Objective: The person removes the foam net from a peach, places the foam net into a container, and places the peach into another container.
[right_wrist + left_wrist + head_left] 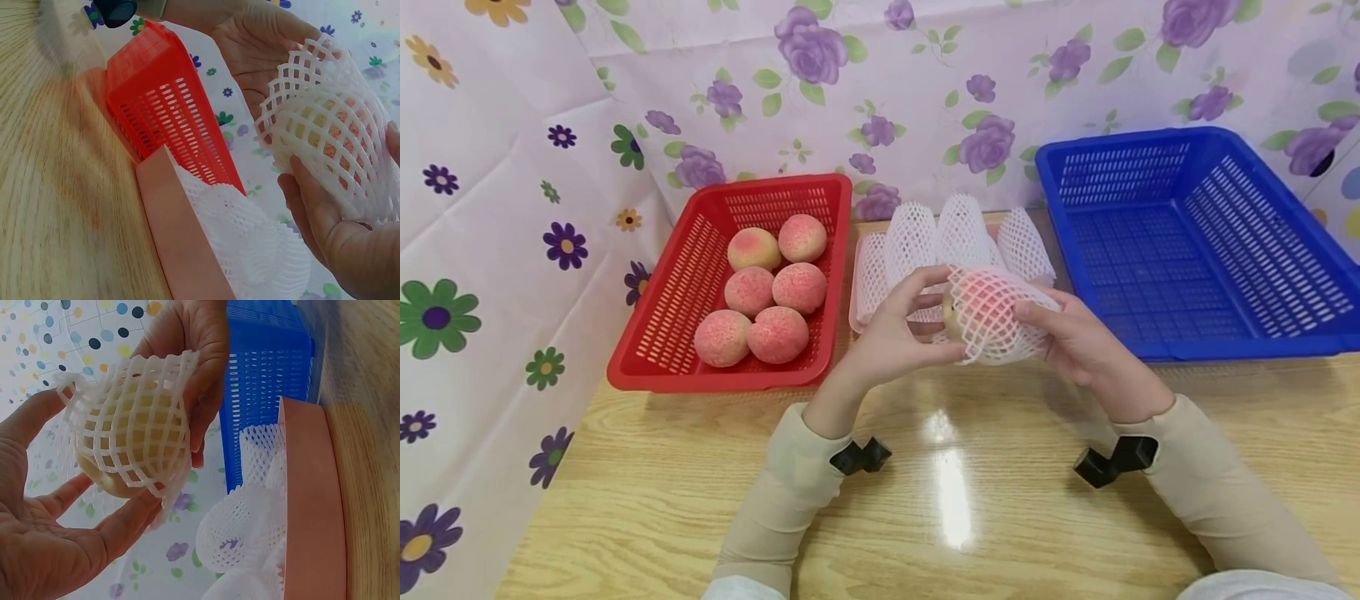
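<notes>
Between my two hands is a peach, mostly inside a white foam net sleeve. Its pale end pokes out of the mesh toward my left hand. That hand holds the open rim of the sleeve, fingers and thumb spread around the edge. My right hand grips the other end of the sleeve, its thumb lying over the mesh. In the left wrist view, the mesh stretches over the peach and bare peach skin shows below it.
A red basket with several peaches stands on the left. Behind my hands, a shallow pink tray holds several foam net sleeves. To the right is a blue basket. Flowered cloth hangs behind the wooden table.
</notes>
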### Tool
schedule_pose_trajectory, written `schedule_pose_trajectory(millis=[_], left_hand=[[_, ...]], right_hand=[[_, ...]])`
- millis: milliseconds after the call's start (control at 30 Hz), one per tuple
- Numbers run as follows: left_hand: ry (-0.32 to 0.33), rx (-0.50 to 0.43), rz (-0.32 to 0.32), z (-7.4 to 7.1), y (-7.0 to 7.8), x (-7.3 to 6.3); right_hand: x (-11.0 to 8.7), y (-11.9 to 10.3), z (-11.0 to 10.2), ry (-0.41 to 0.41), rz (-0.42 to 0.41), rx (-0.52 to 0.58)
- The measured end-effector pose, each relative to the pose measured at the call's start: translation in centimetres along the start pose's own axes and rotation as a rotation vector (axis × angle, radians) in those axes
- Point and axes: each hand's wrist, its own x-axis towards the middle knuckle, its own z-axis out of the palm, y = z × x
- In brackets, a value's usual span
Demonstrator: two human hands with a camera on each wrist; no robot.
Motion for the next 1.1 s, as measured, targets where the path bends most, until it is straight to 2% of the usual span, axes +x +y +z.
schedule_pose_trajectory(millis=[300,533,633,767,867,1000,1100], left_hand=[[0.009,0.003,-0.032,0.35,-0.19,0.27],[0.051,0.01,-0.052,0.44,-0.41,0.37],[0.07,-0.008,-0.06,0.4,-0.47,0.37],[0.121,-0.049,-0.034,0.14,-0.45,0.31],[0.166,-0.082,0.003,0.0,-0.53,0.33],[0.224,-0.116,0.046,0.07,-0.55,0.38],[0.271,-0.138,0.071,0.24,-0.47,0.4]], right_hand=[[0.28,0.33,0.19,0.117,0.013,0.044],[0.51,0.37,0.43,0.178,0.025,0.05],[0.38,0.14,0.63,0.192,0.038,0.096],[0.19,0.05,0.73,0.126,-0.019,0.206],[0.13,0.19,0.68,0.038,-0.079,0.278],[0.12,0.43,0.75,-0.032,-0.105,0.306],[0.17,0.64,0.94,-0.035,-0.093,0.312]])
